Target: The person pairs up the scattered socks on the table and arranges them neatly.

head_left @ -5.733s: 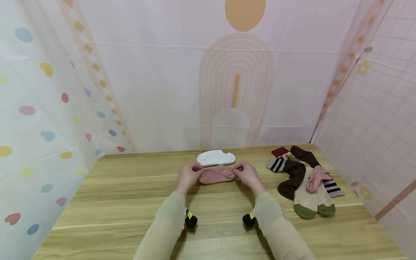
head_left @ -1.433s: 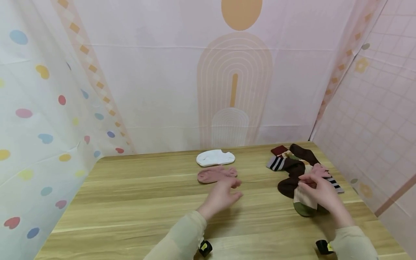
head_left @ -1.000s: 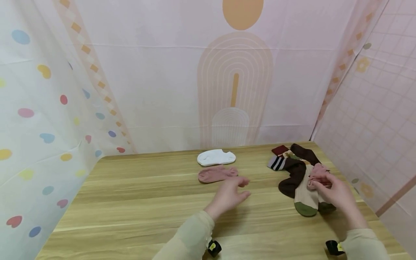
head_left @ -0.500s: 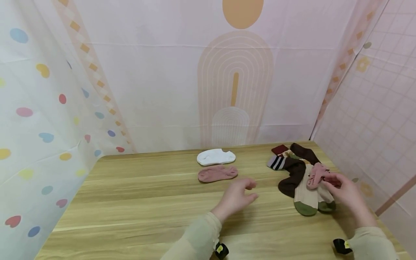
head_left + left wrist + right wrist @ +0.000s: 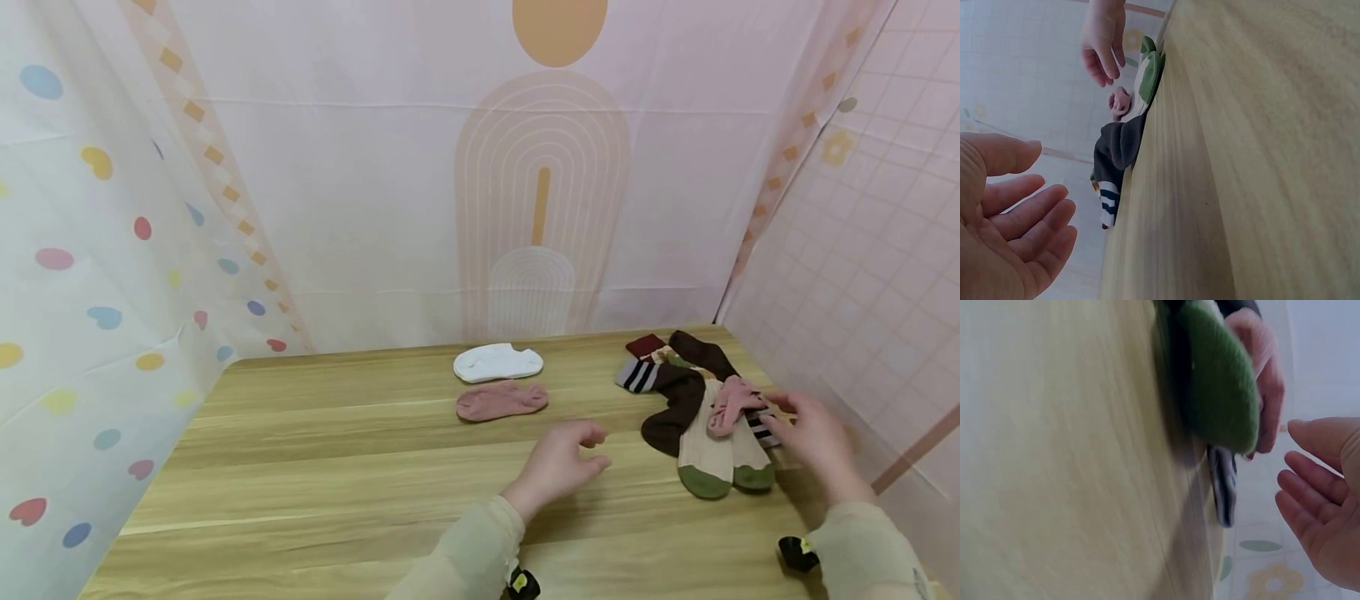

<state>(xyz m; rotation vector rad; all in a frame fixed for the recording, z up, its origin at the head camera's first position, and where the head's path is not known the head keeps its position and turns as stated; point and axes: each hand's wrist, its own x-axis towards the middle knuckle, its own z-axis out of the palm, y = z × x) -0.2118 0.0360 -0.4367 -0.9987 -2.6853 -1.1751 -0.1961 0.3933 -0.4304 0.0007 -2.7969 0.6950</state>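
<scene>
My left hand (image 5: 558, 462) hovers over the middle of the table, fingers relaxed and holding nothing; the left wrist view shows its bare palm. At the right side of a sock pile, my right hand (image 5: 813, 433) hangs with loosely bent fingers beside a striped sock cuff (image 5: 763, 429). The right wrist view shows nothing in its fingers (image 5: 1313, 494). On the pile a crumpled pink sock (image 5: 731, 407) lies over cream socks with green toes (image 5: 707, 450). Brown socks (image 5: 663, 429) with striped cuffs lie partly beneath them.
A flat white sock (image 5: 498, 363) lies near the table's back edge, with a flat pink sock (image 5: 501, 402) just in front of it. A dark red piece (image 5: 647, 347) shows at the back of the pile. Patterned curtains (image 5: 360, 208) surround the wooden table (image 5: 300, 483).
The flat pink sock, earlier held by both hands, now lies in front of the white one. My right hand has moved right, off the crumpled pink sock; my left has drifted right.
</scene>
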